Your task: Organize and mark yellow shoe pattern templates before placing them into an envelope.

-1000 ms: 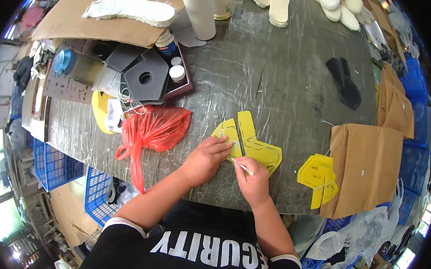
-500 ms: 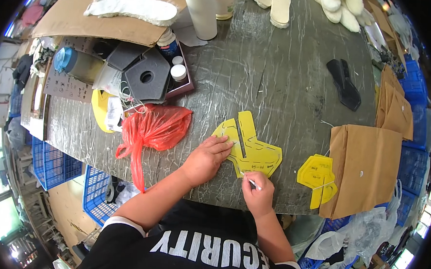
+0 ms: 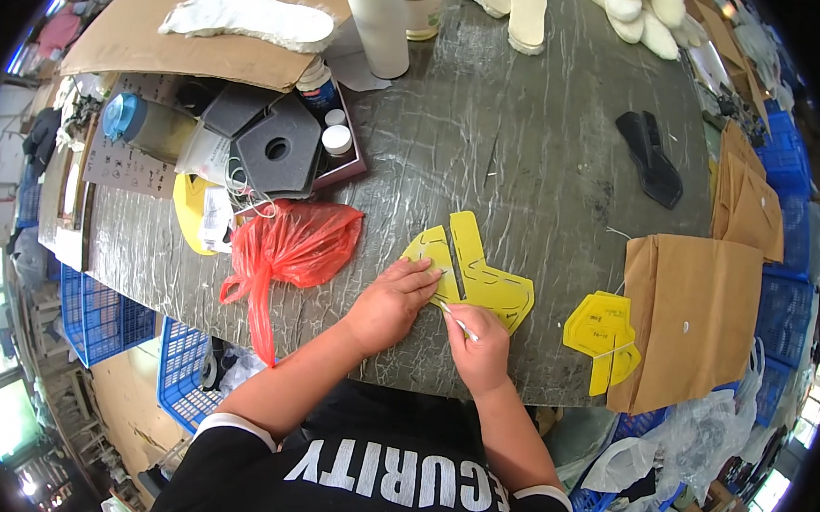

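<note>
A yellow pattern template [image 3: 490,292] with dark marked lines and a long slot lies flat on the dark table in front of me. My left hand [image 3: 394,306] rests on its left part, fingers stretched out flat over it. My right hand [image 3: 479,354] is closed around a slim white pen [image 3: 465,326]. The pen's tip is at the template's near edge, close to my left fingers. What lies beneath the template is hidden. Further right sits a bundle of smaller yellow templates [image 3: 602,333] with a string around it, touching a brown paper stack.
A red plastic bag [image 3: 298,244] sits to the left, below a box [image 3: 345,169] with bottles and black hexagonal pieces. Brown paper [image 3: 688,320] lies at the right edge. Black cut pieces [image 3: 651,158], a white tumbler [image 3: 379,29] and fleecy insoles [image 3: 526,14] are farther back.
My right hand has slid left with the pen along the template's near edge, toward my left hand. The left hand and the template keep their places.
</note>
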A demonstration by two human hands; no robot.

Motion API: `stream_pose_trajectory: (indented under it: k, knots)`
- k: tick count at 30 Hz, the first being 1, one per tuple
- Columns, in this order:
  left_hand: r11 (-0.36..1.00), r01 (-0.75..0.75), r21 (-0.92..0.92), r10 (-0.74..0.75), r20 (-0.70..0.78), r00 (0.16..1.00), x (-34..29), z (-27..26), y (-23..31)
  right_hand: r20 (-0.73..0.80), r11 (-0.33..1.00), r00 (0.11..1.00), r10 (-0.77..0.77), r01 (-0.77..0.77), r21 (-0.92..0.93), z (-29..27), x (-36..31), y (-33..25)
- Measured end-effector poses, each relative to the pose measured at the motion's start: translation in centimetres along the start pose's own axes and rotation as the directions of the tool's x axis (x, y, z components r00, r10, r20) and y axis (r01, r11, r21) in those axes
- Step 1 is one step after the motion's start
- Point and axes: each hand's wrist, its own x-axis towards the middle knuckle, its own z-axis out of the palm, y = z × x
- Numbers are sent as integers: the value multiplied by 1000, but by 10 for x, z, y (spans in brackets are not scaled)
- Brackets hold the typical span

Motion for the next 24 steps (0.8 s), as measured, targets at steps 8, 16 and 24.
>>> stream_pose_trajectory:
  k: [8,16,24]
  knots:
    - [999,16,-30,-15,35,999,-1,1,-2,-31,998,999,24,-25,-55,-4,-5,-3]
    - [1000,27,-4,-27,6,1000,-1,2,-1,-114,991,988,107,-97,89,-19,-29,4]
    - [998,63,-21,-63,9,998,3,-3,9,-355,932,863,358,-311,185,-47,-12,41]
